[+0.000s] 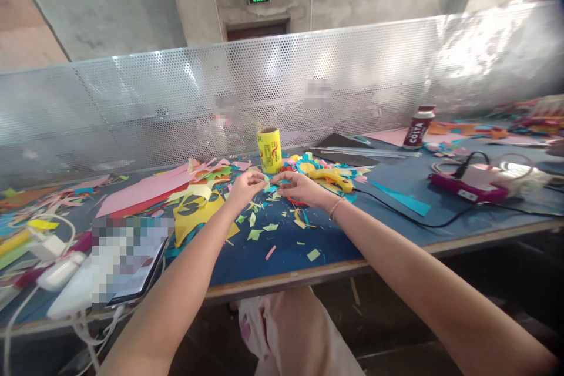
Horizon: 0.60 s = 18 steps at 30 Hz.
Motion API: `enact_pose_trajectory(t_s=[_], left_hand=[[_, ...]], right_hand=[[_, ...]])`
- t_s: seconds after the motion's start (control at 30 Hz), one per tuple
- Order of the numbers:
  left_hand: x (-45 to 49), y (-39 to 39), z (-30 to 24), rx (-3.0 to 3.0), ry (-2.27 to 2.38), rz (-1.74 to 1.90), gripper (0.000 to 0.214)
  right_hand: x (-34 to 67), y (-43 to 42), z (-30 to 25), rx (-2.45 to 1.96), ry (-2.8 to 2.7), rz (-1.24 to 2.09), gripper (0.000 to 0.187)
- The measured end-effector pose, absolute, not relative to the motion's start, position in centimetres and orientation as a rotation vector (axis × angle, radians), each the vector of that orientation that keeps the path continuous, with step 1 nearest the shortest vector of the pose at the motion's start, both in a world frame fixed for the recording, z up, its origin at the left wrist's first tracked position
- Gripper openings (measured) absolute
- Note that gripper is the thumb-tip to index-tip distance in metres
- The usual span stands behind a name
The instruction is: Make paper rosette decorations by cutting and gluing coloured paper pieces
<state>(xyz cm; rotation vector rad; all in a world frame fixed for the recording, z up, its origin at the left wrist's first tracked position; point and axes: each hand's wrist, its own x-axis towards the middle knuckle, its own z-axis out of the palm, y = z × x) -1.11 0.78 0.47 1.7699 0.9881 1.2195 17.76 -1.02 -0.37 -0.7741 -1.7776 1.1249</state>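
Note:
My left hand [247,187] and my right hand [300,187] meet over the middle of the blue table, fingertips almost touching. A small pale green paper piece [267,183] shows at the left fingertips, which are pinched on it. The right thumb and fingers are drawn together close beside it; whether they grip the paper too, I cannot make out. Just behind the hands stands a yellow cardboard tube [269,151]. To the right lies a yellow glue gun [333,178] with a black cord. Green paper scraps [255,234] are scattered below the hands.
Pink paper sheets [145,191] and a cut yellow sheet [200,217] lie left. A tablet [141,273] and white chargers [66,270] sit at the front left. On the right are a purple power strip [467,189] and a dark red bottle [418,128]. A perforated metal screen [176,106] runs behind.

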Motion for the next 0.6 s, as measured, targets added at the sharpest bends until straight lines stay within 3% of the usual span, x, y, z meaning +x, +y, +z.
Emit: enact_pose_trajectory(t_s=[0.2, 0.6], left_hand=[[-1.14, 0.95, 0.61, 1.606, 1.019, 1.264, 0.019], [-1.23, 1.2, 0.28, 1.637, 1.034, 1.256, 0.016]], right_hand=[[17.98, -0.34, -0.74, -0.852, -1.767, 1.03, 0.018], [17.69, -0.73, -0.51, -1.001, -1.768, 0.939, 0.024]])
